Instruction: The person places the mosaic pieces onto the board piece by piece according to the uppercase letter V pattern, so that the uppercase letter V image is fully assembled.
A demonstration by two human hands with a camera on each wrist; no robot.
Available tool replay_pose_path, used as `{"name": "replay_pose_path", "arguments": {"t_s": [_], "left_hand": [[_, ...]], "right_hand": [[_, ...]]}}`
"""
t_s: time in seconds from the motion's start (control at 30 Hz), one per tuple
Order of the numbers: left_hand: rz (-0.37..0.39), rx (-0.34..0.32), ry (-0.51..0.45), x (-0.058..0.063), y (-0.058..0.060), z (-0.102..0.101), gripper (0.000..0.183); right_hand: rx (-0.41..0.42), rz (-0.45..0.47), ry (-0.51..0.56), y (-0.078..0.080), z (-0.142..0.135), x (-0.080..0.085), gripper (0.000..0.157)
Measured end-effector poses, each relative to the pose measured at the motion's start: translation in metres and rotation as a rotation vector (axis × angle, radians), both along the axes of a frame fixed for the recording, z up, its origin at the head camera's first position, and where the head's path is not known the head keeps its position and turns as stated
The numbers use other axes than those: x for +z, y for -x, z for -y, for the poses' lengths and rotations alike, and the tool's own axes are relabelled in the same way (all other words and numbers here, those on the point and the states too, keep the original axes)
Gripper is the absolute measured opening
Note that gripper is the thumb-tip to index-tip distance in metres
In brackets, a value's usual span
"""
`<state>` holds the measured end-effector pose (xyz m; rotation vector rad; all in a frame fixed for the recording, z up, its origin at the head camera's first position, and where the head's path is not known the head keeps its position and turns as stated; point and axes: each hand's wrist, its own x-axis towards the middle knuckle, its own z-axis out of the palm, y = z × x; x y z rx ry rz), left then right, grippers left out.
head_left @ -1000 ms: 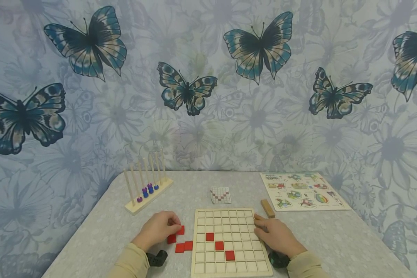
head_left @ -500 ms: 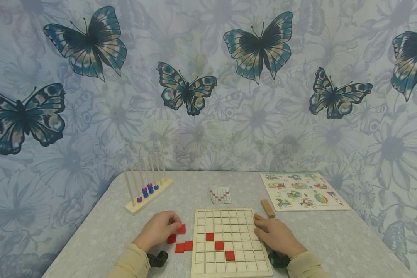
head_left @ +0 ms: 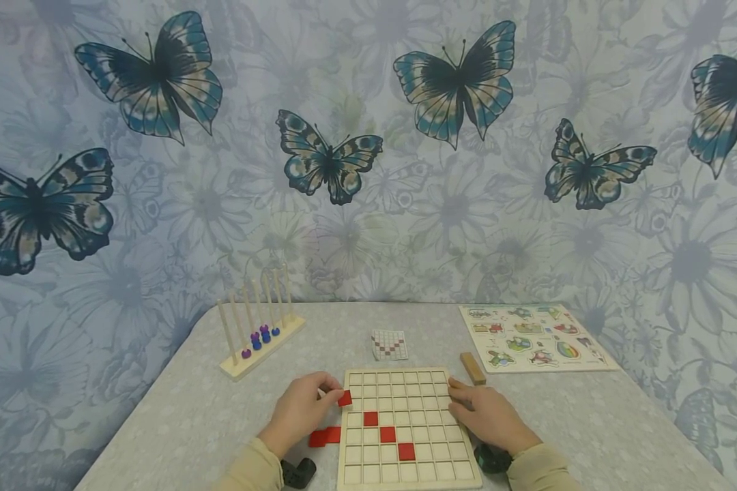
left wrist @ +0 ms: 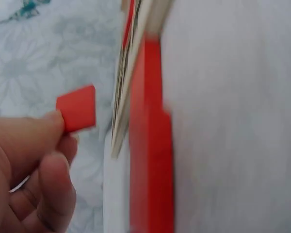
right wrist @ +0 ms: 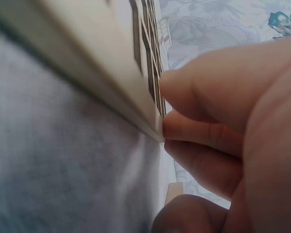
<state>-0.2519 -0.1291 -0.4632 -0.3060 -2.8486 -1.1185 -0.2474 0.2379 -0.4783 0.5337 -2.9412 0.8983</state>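
Observation:
My left hand [head_left: 307,409] pinches a red square tile [head_left: 344,398] between thumb and fingertips, over the left edge of a wooden grid board [head_left: 426,416]. The left wrist view shows this tile [left wrist: 78,109] raised and tilted. Three red tiles [head_left: 387,434] lie in a diagonal row in the board's cells. Left of the board, more red tiles [head_left: 325,436] lie on the table, partly overlapping. My right hand [head_left: 494,417] grips the board's right edge; in the right wrist view one digit [right wrist: 184,92] is over its face and other fingers [right wrist: 199,131] meet its side.
A small pattern card [head_left: 389,345] lies behind the board. At the back left stands a peg rack [head_left: 264,348] with purple and blue beads. A wooden block [head_left: 473,368] and a picture puzzle board [head_left: 534,341] are at the right. Black wrist devices [head_left: 298,472] sit under both wrists.
My left hand has lifted a red tile from the table and carried it right to the board's left edge. The right hand has stayed where it was.

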Motion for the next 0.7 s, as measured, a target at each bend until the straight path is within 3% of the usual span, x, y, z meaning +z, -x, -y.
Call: {"name": "replay_pose_path", "arguments": {"t_s": [0.7], "left_hand": [[-0.115,-0.040,0.034,-0.017,-0.001,-0.016,0.006]], "right_hand": [[-0.001,-0.002,0.002,0.000,0.000,0.001,0.044]]}}
